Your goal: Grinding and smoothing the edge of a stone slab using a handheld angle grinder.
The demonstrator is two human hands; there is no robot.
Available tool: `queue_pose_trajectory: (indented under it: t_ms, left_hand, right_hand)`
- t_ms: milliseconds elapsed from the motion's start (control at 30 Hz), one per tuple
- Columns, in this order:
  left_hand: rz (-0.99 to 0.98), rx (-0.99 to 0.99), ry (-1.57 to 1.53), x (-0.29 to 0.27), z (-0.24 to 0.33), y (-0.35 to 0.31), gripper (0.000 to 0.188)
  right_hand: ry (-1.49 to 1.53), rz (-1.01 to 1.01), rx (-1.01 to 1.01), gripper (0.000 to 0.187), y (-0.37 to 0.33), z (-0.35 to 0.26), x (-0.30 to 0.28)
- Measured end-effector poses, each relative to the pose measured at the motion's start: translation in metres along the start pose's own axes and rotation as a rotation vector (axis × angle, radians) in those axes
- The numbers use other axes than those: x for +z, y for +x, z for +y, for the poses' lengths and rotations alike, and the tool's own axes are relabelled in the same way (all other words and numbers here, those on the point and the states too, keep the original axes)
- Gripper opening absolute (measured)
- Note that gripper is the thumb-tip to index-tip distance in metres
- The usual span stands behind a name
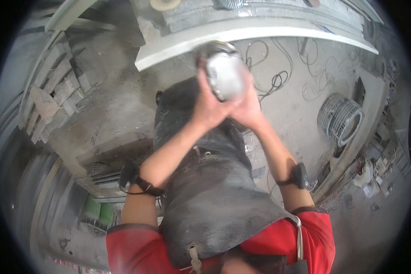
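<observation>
Both my hands are raised in front of me, above my dark grey apron (205,182). Between them is a rounded object (224,71) with a pale, whitish face and a dark, shiny rim; blur keeps its kind from showing. My left hand (209,107) grips its lower left side, with the thumb and fingers along the rim. On its right side, my right hand (250,105) is closed round it, the fingers smeared. The heels of the two hands come close together below the object.
Beyond my hands runs a long pale beam (260,32) at the edge of a workbench. Black cables (278,82) lie looped on the floor. Ribbed round baskets (340,118) stand to the right. Stacked boards (61,91) and a green box (98,210) are on the left.
</observation>
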State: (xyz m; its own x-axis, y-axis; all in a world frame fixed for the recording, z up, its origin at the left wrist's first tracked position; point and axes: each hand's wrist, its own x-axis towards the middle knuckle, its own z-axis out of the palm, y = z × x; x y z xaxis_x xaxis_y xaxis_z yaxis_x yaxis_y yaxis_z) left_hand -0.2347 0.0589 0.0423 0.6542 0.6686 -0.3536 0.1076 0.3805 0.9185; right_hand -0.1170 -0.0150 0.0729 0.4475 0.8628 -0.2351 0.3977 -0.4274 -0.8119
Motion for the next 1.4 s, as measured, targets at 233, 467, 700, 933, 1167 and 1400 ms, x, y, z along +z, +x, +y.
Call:
queue_pose_trajectory:
  t_ms: [233, 467, 700, 933, 1167, 1400]
  left_hand:
    - [0.169, 0.106, -0.018, -0.122, -0.017, -0.04, 0.102]
    - [0.094, 0.015, -0.091, -0.062, -0.027, -0.008, 0.105]
    - [-0.252, -0.07, 0.232, 0.054, -0.003, 0.067, 0.121]
    - [-0.119, -0.027, 0.133, -0.017, -0.011, 0.033, 0.123]
    - [0.144, 0.099, -0.122, -0.136, -0.023, -0.031, 0.113]
    - [-0.034, 0.073, 0.251, -0.115, -0.01, -0.018, 0.119]
  right_hand:
    - [0.219, -0.076, -0.079, 0.078, 0.01, -0.038, 0.128]
    - [0.128, 0.024, 0.056, 0.081, 0.008, 0.0, 0.084]
    - [0.307, 0.405, 0.171, 0.082, 0.012, 0.069, -0.012]
    - [0.279, 0.266, 0.015, 0.084, 0.011, 0.041, 0.048]
    - [0.022, -0.083, 0.031, 0.082, 0.015, -0.058, 0.137]
    - [0.174, 0.178, -0.001, 0.088, 0.001, -0.026, 0.13]
